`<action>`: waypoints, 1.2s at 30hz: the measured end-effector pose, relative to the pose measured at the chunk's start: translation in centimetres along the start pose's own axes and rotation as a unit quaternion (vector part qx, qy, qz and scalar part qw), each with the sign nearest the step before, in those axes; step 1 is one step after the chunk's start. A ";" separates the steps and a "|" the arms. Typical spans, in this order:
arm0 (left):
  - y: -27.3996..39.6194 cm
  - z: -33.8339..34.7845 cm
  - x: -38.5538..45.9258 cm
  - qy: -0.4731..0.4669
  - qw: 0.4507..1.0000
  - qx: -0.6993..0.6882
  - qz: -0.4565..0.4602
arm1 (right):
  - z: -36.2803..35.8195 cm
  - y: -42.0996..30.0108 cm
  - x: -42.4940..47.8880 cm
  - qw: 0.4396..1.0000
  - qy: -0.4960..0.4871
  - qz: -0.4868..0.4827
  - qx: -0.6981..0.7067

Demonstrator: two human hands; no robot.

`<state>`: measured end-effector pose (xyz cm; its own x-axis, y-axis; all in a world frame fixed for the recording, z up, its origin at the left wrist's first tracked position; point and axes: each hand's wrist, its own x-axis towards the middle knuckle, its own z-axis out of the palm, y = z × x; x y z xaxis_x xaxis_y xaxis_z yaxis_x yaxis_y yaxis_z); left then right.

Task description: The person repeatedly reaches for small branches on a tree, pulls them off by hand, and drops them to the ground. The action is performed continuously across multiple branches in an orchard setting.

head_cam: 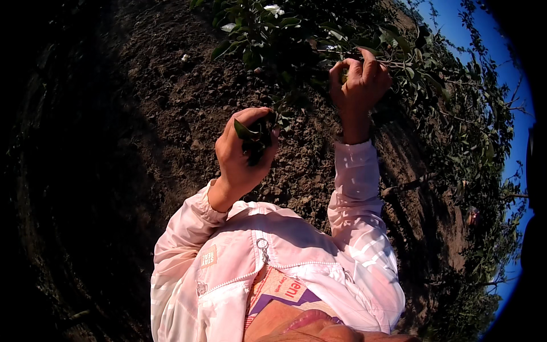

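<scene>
My left hand [239, 147] is curled around a clump of dark green leaves [253, 149], in front of my chest. One broad leaf stands up out of the grasp, and shadow hides the rest. Farther out and to the right, my right hand [361, 83] has its fingers bent onto a thin leafy branch [395, 64] of a tree or shrub. A small yellow-green bit [344, 77] shows between those fingers; whether it is fruit or leaf I cannot tell. The fingertips are partly lost among the foliage.
Leafy growth [256, 32] with a few white patches [273, 9] spreads ahead. Dry, cloddy soil [183, 111] lies below. More branches [470, 141] run down the right side against blue sky. A bare, stick-like limb [410, 184] juts near my right sleeve. Deep shade covers the left.
</scene>
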<state>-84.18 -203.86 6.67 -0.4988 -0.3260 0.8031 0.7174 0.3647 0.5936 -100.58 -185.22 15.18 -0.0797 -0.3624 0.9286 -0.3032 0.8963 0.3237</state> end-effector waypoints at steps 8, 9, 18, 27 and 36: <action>-0.1 0.5 -0.3 0.015 1.000 0.009 0.009 | -6.6 -6.8 2.7 0.948 -0.204 0.098 0.223; -0.1 0.7 -0.4 0.021 1.000 0.004 0.013 | -4.4 -6.7 3.2 0.940 -0.199 0.109 0.256; 1.0 -0.2 2.2 0.040 0.995 0.078 0.041 | 2.7 -4.2 2.4 0.913 -0.191 0.082 0.352; -0.8 -1.1 11.9 -0.009 0.983 -0.177 -0.054 | -6.7 -2.1 -0.1 0.728 -0.334 0.278 0.530; -2.2 -1.5 13.4 -0.100 0.958 -0.240 -0.123 | -8.5 0.2 1.9 0.667 -0.414 0.334 0.523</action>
<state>-91.69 -210.38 16.02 -0.7302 -0.1586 0.6646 0.6832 -0.1596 0.7126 -92.72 -183.56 18.53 -0.8937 -0.3761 0.2447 -0.3991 0.4171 -0.8166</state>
